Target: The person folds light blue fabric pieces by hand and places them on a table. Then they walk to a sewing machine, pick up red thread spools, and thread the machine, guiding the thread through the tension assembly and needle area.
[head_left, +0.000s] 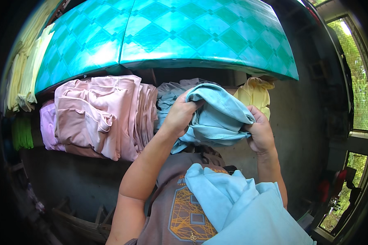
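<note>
Both my hands hold up a light blue cloth garment in front of my chest. My left hand grips its upper left edge, the thumb tucked into a fold. On the other side, my right hand pinches the right edge between thumb and fingers. Between them the fabric sags in a rounded, stitched loop. Another light blue cloth drapes over my front at the lower right. Behind my left hand lies more blue and greyish fabric, partly hidden by the hand and the held piece.
A thick pile of folded pink cloth lies at the left, with lilac fabric beside it. Yellow cloth sits behind my right hand. A table with a shiny teal diamond-patterned cover spans the far side. Barred windows stand at right.
</note>
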Available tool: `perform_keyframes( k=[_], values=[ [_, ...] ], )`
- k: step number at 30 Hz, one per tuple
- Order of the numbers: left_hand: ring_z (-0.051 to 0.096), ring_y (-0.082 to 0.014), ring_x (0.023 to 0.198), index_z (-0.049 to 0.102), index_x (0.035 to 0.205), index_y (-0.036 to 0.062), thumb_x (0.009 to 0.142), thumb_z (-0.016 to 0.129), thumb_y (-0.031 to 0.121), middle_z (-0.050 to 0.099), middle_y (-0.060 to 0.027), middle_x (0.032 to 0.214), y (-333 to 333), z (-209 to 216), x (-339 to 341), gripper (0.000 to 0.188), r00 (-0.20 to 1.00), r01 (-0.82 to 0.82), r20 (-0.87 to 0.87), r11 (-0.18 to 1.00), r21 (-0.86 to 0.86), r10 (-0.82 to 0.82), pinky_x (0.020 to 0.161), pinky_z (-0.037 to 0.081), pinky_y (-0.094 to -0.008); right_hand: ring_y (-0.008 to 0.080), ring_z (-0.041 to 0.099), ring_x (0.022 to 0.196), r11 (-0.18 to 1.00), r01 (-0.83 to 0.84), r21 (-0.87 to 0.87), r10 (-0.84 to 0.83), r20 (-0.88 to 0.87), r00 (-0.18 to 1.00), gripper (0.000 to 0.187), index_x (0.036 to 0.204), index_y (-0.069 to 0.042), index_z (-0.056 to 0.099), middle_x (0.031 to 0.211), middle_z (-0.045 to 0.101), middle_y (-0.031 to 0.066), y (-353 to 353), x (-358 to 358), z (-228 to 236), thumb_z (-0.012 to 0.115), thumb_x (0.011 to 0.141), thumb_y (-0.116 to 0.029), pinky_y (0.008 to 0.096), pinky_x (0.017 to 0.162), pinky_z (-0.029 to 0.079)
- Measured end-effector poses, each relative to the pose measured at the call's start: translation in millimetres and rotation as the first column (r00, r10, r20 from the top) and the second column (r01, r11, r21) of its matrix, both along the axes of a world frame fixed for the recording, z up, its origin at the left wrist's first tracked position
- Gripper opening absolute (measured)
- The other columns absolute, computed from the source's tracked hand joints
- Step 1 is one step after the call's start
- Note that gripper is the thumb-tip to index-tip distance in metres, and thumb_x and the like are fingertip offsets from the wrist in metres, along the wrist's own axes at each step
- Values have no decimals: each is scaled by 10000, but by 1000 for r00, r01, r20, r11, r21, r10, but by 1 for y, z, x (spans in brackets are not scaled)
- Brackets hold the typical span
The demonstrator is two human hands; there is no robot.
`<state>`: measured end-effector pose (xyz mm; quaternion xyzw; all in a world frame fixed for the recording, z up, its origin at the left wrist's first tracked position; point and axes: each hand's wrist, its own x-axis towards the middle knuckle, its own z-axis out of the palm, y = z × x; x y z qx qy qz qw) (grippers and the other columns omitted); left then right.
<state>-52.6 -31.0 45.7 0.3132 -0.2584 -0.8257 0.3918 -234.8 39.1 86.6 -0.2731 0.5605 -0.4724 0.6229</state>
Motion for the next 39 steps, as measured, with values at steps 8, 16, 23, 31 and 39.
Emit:
perform_keyframes(
  k=[8, 16, 23, 31, 39],
  values=[
    [485, -89, 865, 501, 1024, 15, 766, 490, 16, 537, -29, 944, 3, 2, 0, 259, 996, 87, 20, 996, -8, -87, 781, 377, -219, 83, 514, 745, 998, 62, -29, -57, 163, 985, 247, 897, -18, 473, 842, 535, 34, 6, 2, 4, 425, 690, 107, 205, 667, 425],
    [486, -85, 759, 570, 900, 33, 673, 647, 89, 569, 4, 811, -2, 18, 0, 246, 777, 601, 474, 710, -367, -413, 710, 401, -245, 137, 504, 900, 982, -111, -155, 95, -108, 990, 377, 1096, -15, 429, 982, 516, 46, 5, 9, 9, 468, 731, 71, 263, 782, 401],
    [479, -81, 826, 543, 970, 18, 757, 523, -9, 552, -4, 893, 1, 14, -7, 216, 990, 113, 111, 964, -240, -88, 756, 376, -215, 239, 540, 770, 918, -387, -88, 172, -790, 589, 327, 912, 0, 521, 816, 543, 130, 4, 15, -10, 510, 592, 63, 295, 685, 413],
    [468, -86, 872, 498, 1038, 12, 781, 504, 12, 535, -15, 954, 6, -5, -2, 257, 999, 47, 34, 978, -201, -41, 781, 374, -225, 78, 500, 727, 999, 44, 7, -44, 82, 996, 241, 900, -15, 519, 808, 535, 18, 7, 6, -4, 432, 688, 60, 204, 617, 402],
    [519, -115, 845, 490, 1058, -4, 679, 647, 55, 550, -57, 962, 0, 2, 6, 415, 681, 701, 471, 685, -197, -561, 770, 408, -249, 158, 508, 908, 997, 81, -7, -75, 293, 953, 473, 1141, 8, 396, 1013, 510, 96, 9, 2, 3, 391, 675, 89, 275, 804, 412]
  ],
)
